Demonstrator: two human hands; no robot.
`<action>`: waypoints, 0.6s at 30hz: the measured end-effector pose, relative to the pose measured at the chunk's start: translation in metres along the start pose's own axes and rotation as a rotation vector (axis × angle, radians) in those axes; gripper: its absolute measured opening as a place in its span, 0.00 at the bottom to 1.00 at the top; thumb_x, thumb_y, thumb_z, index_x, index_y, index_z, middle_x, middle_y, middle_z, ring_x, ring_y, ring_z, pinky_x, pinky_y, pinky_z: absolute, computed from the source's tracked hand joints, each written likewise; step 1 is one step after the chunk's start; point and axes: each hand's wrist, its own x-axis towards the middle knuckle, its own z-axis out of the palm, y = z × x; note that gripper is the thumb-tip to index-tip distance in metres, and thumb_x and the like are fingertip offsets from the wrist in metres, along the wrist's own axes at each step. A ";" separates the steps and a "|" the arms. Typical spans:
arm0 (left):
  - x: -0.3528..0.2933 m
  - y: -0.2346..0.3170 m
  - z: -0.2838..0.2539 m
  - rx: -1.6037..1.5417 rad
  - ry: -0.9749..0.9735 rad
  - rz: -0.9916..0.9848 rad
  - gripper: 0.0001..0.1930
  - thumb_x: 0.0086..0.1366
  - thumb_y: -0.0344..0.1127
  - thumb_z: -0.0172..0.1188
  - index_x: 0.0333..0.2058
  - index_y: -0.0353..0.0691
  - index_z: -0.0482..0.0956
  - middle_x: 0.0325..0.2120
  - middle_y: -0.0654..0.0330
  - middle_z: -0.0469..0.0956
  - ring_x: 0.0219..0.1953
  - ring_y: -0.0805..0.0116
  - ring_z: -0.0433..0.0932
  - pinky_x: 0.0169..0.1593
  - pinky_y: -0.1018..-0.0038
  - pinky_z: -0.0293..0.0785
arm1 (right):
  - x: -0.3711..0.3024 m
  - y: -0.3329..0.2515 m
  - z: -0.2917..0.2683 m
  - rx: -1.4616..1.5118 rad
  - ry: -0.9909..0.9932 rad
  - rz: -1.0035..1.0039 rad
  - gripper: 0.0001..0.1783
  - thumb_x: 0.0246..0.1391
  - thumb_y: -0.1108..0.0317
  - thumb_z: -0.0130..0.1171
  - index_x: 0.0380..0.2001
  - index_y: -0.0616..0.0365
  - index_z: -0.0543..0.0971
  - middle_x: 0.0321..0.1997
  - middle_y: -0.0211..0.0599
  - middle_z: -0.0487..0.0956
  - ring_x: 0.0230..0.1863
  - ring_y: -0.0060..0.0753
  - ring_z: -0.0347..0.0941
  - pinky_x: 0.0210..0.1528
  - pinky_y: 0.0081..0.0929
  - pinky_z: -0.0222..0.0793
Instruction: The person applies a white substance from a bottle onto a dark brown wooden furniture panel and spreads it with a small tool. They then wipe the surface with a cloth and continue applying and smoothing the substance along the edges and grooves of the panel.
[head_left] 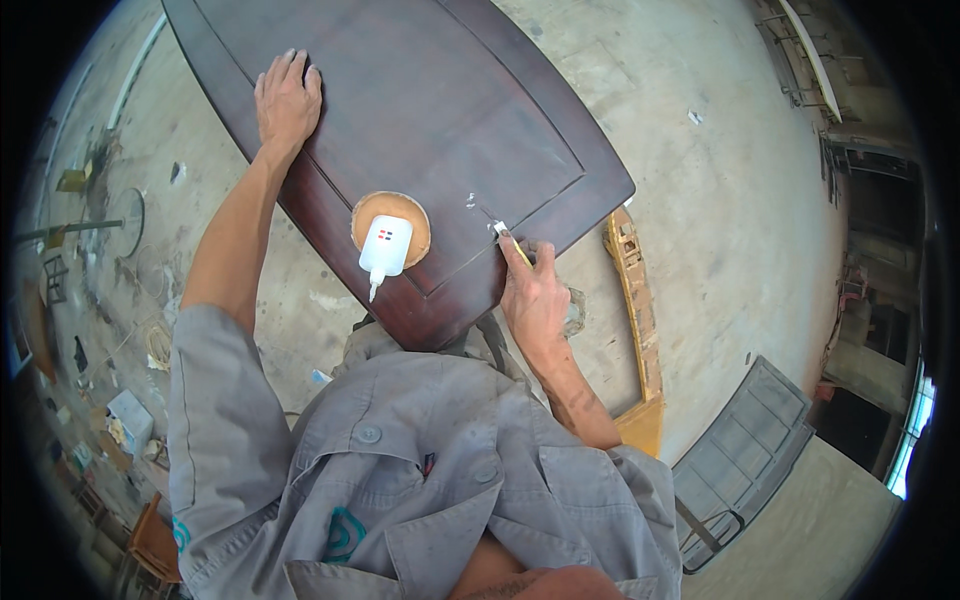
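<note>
A dark reddish-brown wooden panel (pixel 440 110) with grooved lines lies in front of me. My left hand (pixel 288 98) rests open on its left edge, fingers stretched out. My right hand (pixel 535 290) grips a slim tool with a yellow handle (pixel 522 251) and a whitish front end, close to the groove at the panel's near right corner. Just beyond the tool are small white marks (pixel 471 200) on the surface. Between my arms a white squeeze bottle (pixel 386 246) lies on a round tan dish or pad (pixel 403 206), its nozzle toward me.
A yellow wooden piece (pixel 636 315) stands right of the panel. Farther right, a grey framed panel (pixel 745 445) leans low. Scattered items and a white container (pixel 130 418) lie on the concrete floor (pixel 690 230) at the left. A brown wooden chair (pixel 155 540) is at lower left.
</note>
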 end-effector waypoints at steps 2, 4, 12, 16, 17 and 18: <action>0.000 -0.001 0.001 0.003 0.004 0.001 0.24 0.76 0.47 0.50 0.63 0.41 0.76 0.66 0.54 0.72 0.71 0.55 0.65 0.75 0.53 0.54 | -0.002 0.003 -0.002 -0.003 -0.004 -0.022 0.28 0.52 0.78 0.60 0.58 0.49 0.81 0.45 0.43 0.73 0.30 0.49 0.81 0.29 0.44 0.79; -0.001 -0.004 0.001 0.004 0.004 -0.004 0.24 0.75 0.46 0.50 0.63 0.41 0.76 0.66 0.54 0.73 0.71 0.55 0.65 0.74 0.53 0.55 | 0.000 0.002 -0.003 -0.013 0.000 -0.028 0.27 0.52 0.78 0.60 0.58 0.49 0.81 0.45 0.43 0.73 0.30 0.49 0.81 0.29 0.44 0.80; 0.000 -0.002 -0.001 -0.008 0.016 0.016 0.23 0.75 0.46 0.50 0.62 0.41 0.77 0.65 0.54 0.73 0.70 0.54 0.66 0.74 0.53 0.56 | 0.003 0.010 -0.002 0.001 -0.015 -0.061 0.29 0.52 0.78 0.61 0.59 0.48 0.80 0.46 0.43 0.74 0.32 0.49 0.81 0.30 0.44 0.80; 0.001 0.000 -0.004 0.017 0.069 0.044 0.22 0.75 0.44 0.52 0.60 0.39 0.78 0.62 0.52 0.76 0.67 0.52 0.70 0.71 0.55 0.61 | 0.011 0.005 -0.003 0.016 -0.033 -0.057 0.30 0.52 0.78 0.61 0.60 0.48 0.80 0.47 0.43 0.74 0.33 0.49 0.81 0.31 0.44 0.80; 0.000 0.002 -0.002 0.014 0.097 0.059 0.21 0.75 0.43 0.53 0.59 0.38 0.79 0.61 0.52 0.77 0.65 0.51 0.72 0.69 0.56 0.63 | 0.013 0.006 -0.004 0.017 -0.036 -0.059 0.30 0.51 0.78 0.61 0.60 0.48 0.80 0.47 0.43 0.74 0.34 0.49 0.81 0.32 0.44 0.80; 0.001 0.001 -0.004 0.009 0.083 0.072 0.21 0.75 0.43 0.53 0.59 0.38 0.79 0.61 0.51 0.77 0.65 0.51 0.72 0.70 0.56 0.63 | 0.011 0.007 -0.005 0.020 -0.042 -0.060 0.30 0.51 0.78 0.61 0.59 0.48 0.80 0.48 0.43 0.74 0.34 0.50 0.81 0.32 0.44 0.80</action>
